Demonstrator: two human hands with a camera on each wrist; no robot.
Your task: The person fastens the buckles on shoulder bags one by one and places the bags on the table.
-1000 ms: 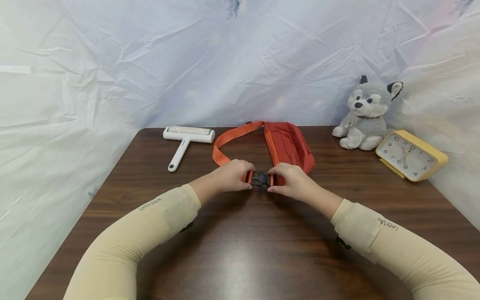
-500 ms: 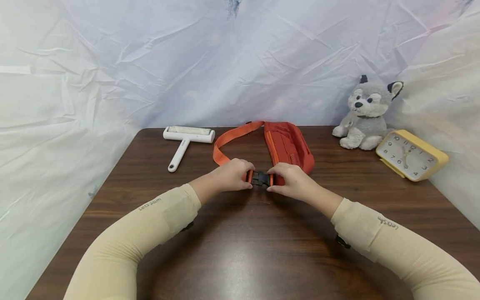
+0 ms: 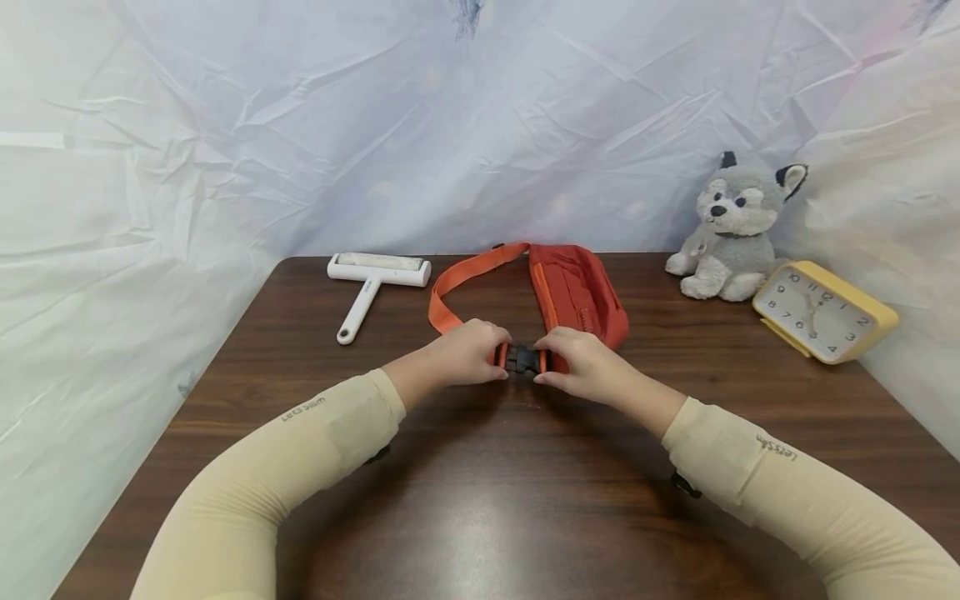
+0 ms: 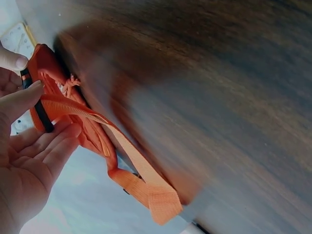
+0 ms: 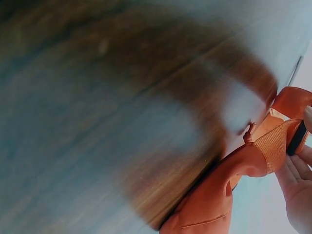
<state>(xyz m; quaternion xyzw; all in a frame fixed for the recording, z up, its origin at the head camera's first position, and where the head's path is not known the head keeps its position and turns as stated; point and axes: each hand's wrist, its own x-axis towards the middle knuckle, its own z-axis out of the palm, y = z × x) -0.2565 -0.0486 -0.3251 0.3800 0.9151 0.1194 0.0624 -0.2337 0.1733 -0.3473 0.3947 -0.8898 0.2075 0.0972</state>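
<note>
A red-orange waist bag [image 3: 573, 287] lies toward the back of the table, its orange strap [image 3: 467, 268] looping out to the left. At the strap's near end is a black side-release buckle [image 3: 522, 359], its two halves joined. My left hand [image 3: 471, 352] pinches the buckle's left end between thumb and fingers. From the other side my right hand [image 3: 581, 360] pinches the right end, close to the bag. In the left wrist view the strap [image 4: 141, 151] trails from the black buckle edge [image 4: 43, 114]. The right wrist view shows the bag [image 5: 209, 200] with webbing running to my fingers.
A white lint roller [image 3: 367, 287] lies at the back left of the brown wooden table [image 3: 480, 500]. At the back right sit a grey plush husky [image 3: 731, 225] and a yellow alarm clock [image 3: 821, 312]. A pale crinkled sheet [image 3: 480, 125] hangs behind and along both sides.
Both hands keep their pinch on the buckle and barely move. The left hand and the strap have shifted very slightly to the right.
</note>
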